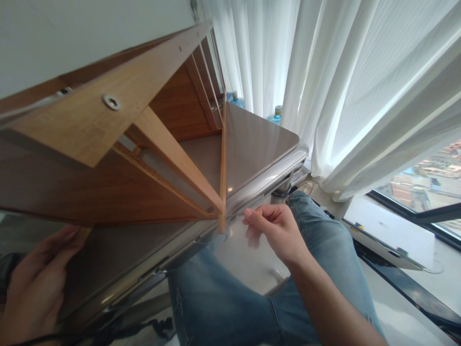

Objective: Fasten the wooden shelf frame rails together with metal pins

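Note:
A slatted wooden frame with brown panels stands tilted on a grey, metal-edged table. Its front beam carries a round metal fitting. At the lower left, my left hand has its thumb and fingers closed around a lower wooden corner of the frame. My right hand is just off the table edge, right of the frame's near corner. Its thumb and forefinger are pinched together; anything between them is too small to make out. The hand does not touch the wood.
My knees in jeans sit against the table's near side. White curtains hang behind, with large water bottles at their foot. A white panel lies by the window at right. A wall rises at the back left.

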The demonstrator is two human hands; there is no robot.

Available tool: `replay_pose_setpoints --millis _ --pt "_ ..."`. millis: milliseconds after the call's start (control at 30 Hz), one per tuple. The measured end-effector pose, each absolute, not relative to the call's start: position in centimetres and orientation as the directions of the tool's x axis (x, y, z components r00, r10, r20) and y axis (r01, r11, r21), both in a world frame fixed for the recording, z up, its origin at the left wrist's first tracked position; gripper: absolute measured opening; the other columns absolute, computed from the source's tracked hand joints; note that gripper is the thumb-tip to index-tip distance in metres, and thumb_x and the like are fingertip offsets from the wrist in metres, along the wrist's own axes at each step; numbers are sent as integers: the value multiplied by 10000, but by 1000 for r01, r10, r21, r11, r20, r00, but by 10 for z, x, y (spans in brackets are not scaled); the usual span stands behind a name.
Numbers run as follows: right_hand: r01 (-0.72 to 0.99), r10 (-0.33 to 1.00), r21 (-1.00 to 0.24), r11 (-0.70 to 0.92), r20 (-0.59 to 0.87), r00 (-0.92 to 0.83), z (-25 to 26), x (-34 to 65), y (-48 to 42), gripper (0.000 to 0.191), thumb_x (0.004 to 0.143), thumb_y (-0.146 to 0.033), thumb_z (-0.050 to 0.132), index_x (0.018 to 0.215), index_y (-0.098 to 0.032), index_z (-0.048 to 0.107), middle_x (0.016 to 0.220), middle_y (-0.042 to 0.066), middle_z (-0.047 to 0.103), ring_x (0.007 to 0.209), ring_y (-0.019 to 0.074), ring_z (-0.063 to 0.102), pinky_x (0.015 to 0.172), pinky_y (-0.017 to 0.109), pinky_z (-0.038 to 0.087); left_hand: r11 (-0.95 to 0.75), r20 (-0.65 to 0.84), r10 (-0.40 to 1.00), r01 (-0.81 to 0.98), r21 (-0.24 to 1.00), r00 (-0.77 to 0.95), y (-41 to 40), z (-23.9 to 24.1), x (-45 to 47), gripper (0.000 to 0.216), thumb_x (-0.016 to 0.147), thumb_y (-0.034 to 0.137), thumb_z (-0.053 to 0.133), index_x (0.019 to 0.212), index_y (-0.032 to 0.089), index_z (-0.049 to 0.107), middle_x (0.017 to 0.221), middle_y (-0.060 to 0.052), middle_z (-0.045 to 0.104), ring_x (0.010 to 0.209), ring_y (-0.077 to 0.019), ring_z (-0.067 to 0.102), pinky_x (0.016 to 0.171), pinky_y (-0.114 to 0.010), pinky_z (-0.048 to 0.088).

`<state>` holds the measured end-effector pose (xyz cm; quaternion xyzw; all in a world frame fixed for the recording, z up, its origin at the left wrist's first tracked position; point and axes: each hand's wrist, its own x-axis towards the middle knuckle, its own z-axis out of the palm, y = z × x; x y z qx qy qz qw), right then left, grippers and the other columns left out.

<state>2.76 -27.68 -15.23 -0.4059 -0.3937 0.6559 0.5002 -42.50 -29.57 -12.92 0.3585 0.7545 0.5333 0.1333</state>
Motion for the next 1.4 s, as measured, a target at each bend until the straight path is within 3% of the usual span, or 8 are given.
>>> replay_pose_setpoints --millis 167,333,500,600,867,1133,1267,1400 --pt "-444 952 -852 -278 -181 -248 -153 23 -275 445 832 -531 771 643 -134 703 477 26 655 353 121 580 360 206 458 183 180 687 407 895 -704 -295 -129 -425 679 498 321 812 1161 190 745 1163 -20 733 1269 -290 600 1224 -469 345" --pt "-393 996 -915 -92 -78 -52 -153 24 -275 313 782 -444 848 871 -161 750 636 20 733 465 132 652 454 233 543 180 188 662 398 899 -725 -294 -124 -414 640 502 291 800 1133 196 758 1134 -12 745 1249 -285 618 1214 -458 362" --pt "-56 976 -981 187 179 123 -160 25 -283 154 839 -360 821 872 -213 790 652 19 755 541 180 727 493 257 584 194 217 605 407 893 -766 -294 -122 -413 533 551 304 789 1076 215 783 1010 20 750 1134 -224 655 1196 -422 384" --pt "208 917 -909 360 386 99 -166 29 -287 102 882 -308 787 962 -244 799 784 23 797 638 177 755 560 257 601 182 241 620 436 881 -747 -295 -125 -417 529 582 316 791 1099 206 781 1009 14 751 1115 -218 661 1182 -412 399" --pt "470 735 -599 648 655 -178 -173 47 -286 470 967 -191 664 1418 -312 607 1048 29 805 866 181 773 738 276 623 183 216 636 417 891 -741 -295 -127 -424 575 549 295 787 1116 200 779 1004 6 743 1151 -251 655 1195 -445 385" --pt "327 834 -772 545 538 -122 -165 42 -281 219 964 -301 688 1161 -271 781 862 24 821 707 187 778 639 271 618 91 219 682 378 921 -697 -295 -122 -416 467 506 279 812 965 202 771 1021 16 760 1274 -278 610 1231 -401 350" --pt "27 969 -968 248 248 -9 -155 29 -280 211 937 -413 707 922 -242 829 647 16 774 564 193 744 564 288 625 97 210 677 368 925 -705 -295 -121 -415 455 484 290 809 927 201 760 1019 8 760 1286 -298 598 1245 -430 327" --pt "-321 996 -945 -71 -48 -80 -150 20 -279 364 856 -514 765 773 -163 808 608 56 756 488 180 705 487 274 603 99 203 663 353 930 -721 -295 -119 -413 452 467 285 791 912 209 763 1002 10 754 1300 -321 588 1248 -451 320"
